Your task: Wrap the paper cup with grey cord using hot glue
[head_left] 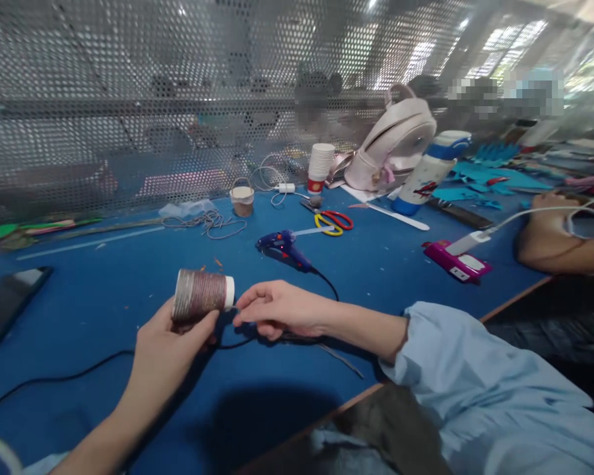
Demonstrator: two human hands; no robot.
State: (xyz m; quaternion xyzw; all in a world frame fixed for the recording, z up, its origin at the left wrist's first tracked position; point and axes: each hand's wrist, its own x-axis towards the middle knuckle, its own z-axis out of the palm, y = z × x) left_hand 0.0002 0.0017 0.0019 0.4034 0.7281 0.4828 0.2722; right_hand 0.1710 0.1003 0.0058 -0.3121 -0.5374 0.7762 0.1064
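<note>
My left hand (165, 346) grips a paper cup (202, 294) held on its side, its wall wound with brown cord and only the white rim end bare. My right hand (277, 309) is closed in a pinch right at that rim end, and a thin dark strand runs from it down across the blue table (103, 310). What the fingertips pinch is too small to make out for sure. A blue glue gun (283, 247) lies just beyond both hands, its black cable trailing toward my right wrist.
Yellow and red scissors (332, 222), a stack of white cups (321, 165), a small wrapped cup (242, 200), loose cord (212, 224), a pink bag (396, 142) and a bottle (428, 173) sit farther back. A phone (4, 300) lies left. Another person's arm (554, 241) rests right.
</note>
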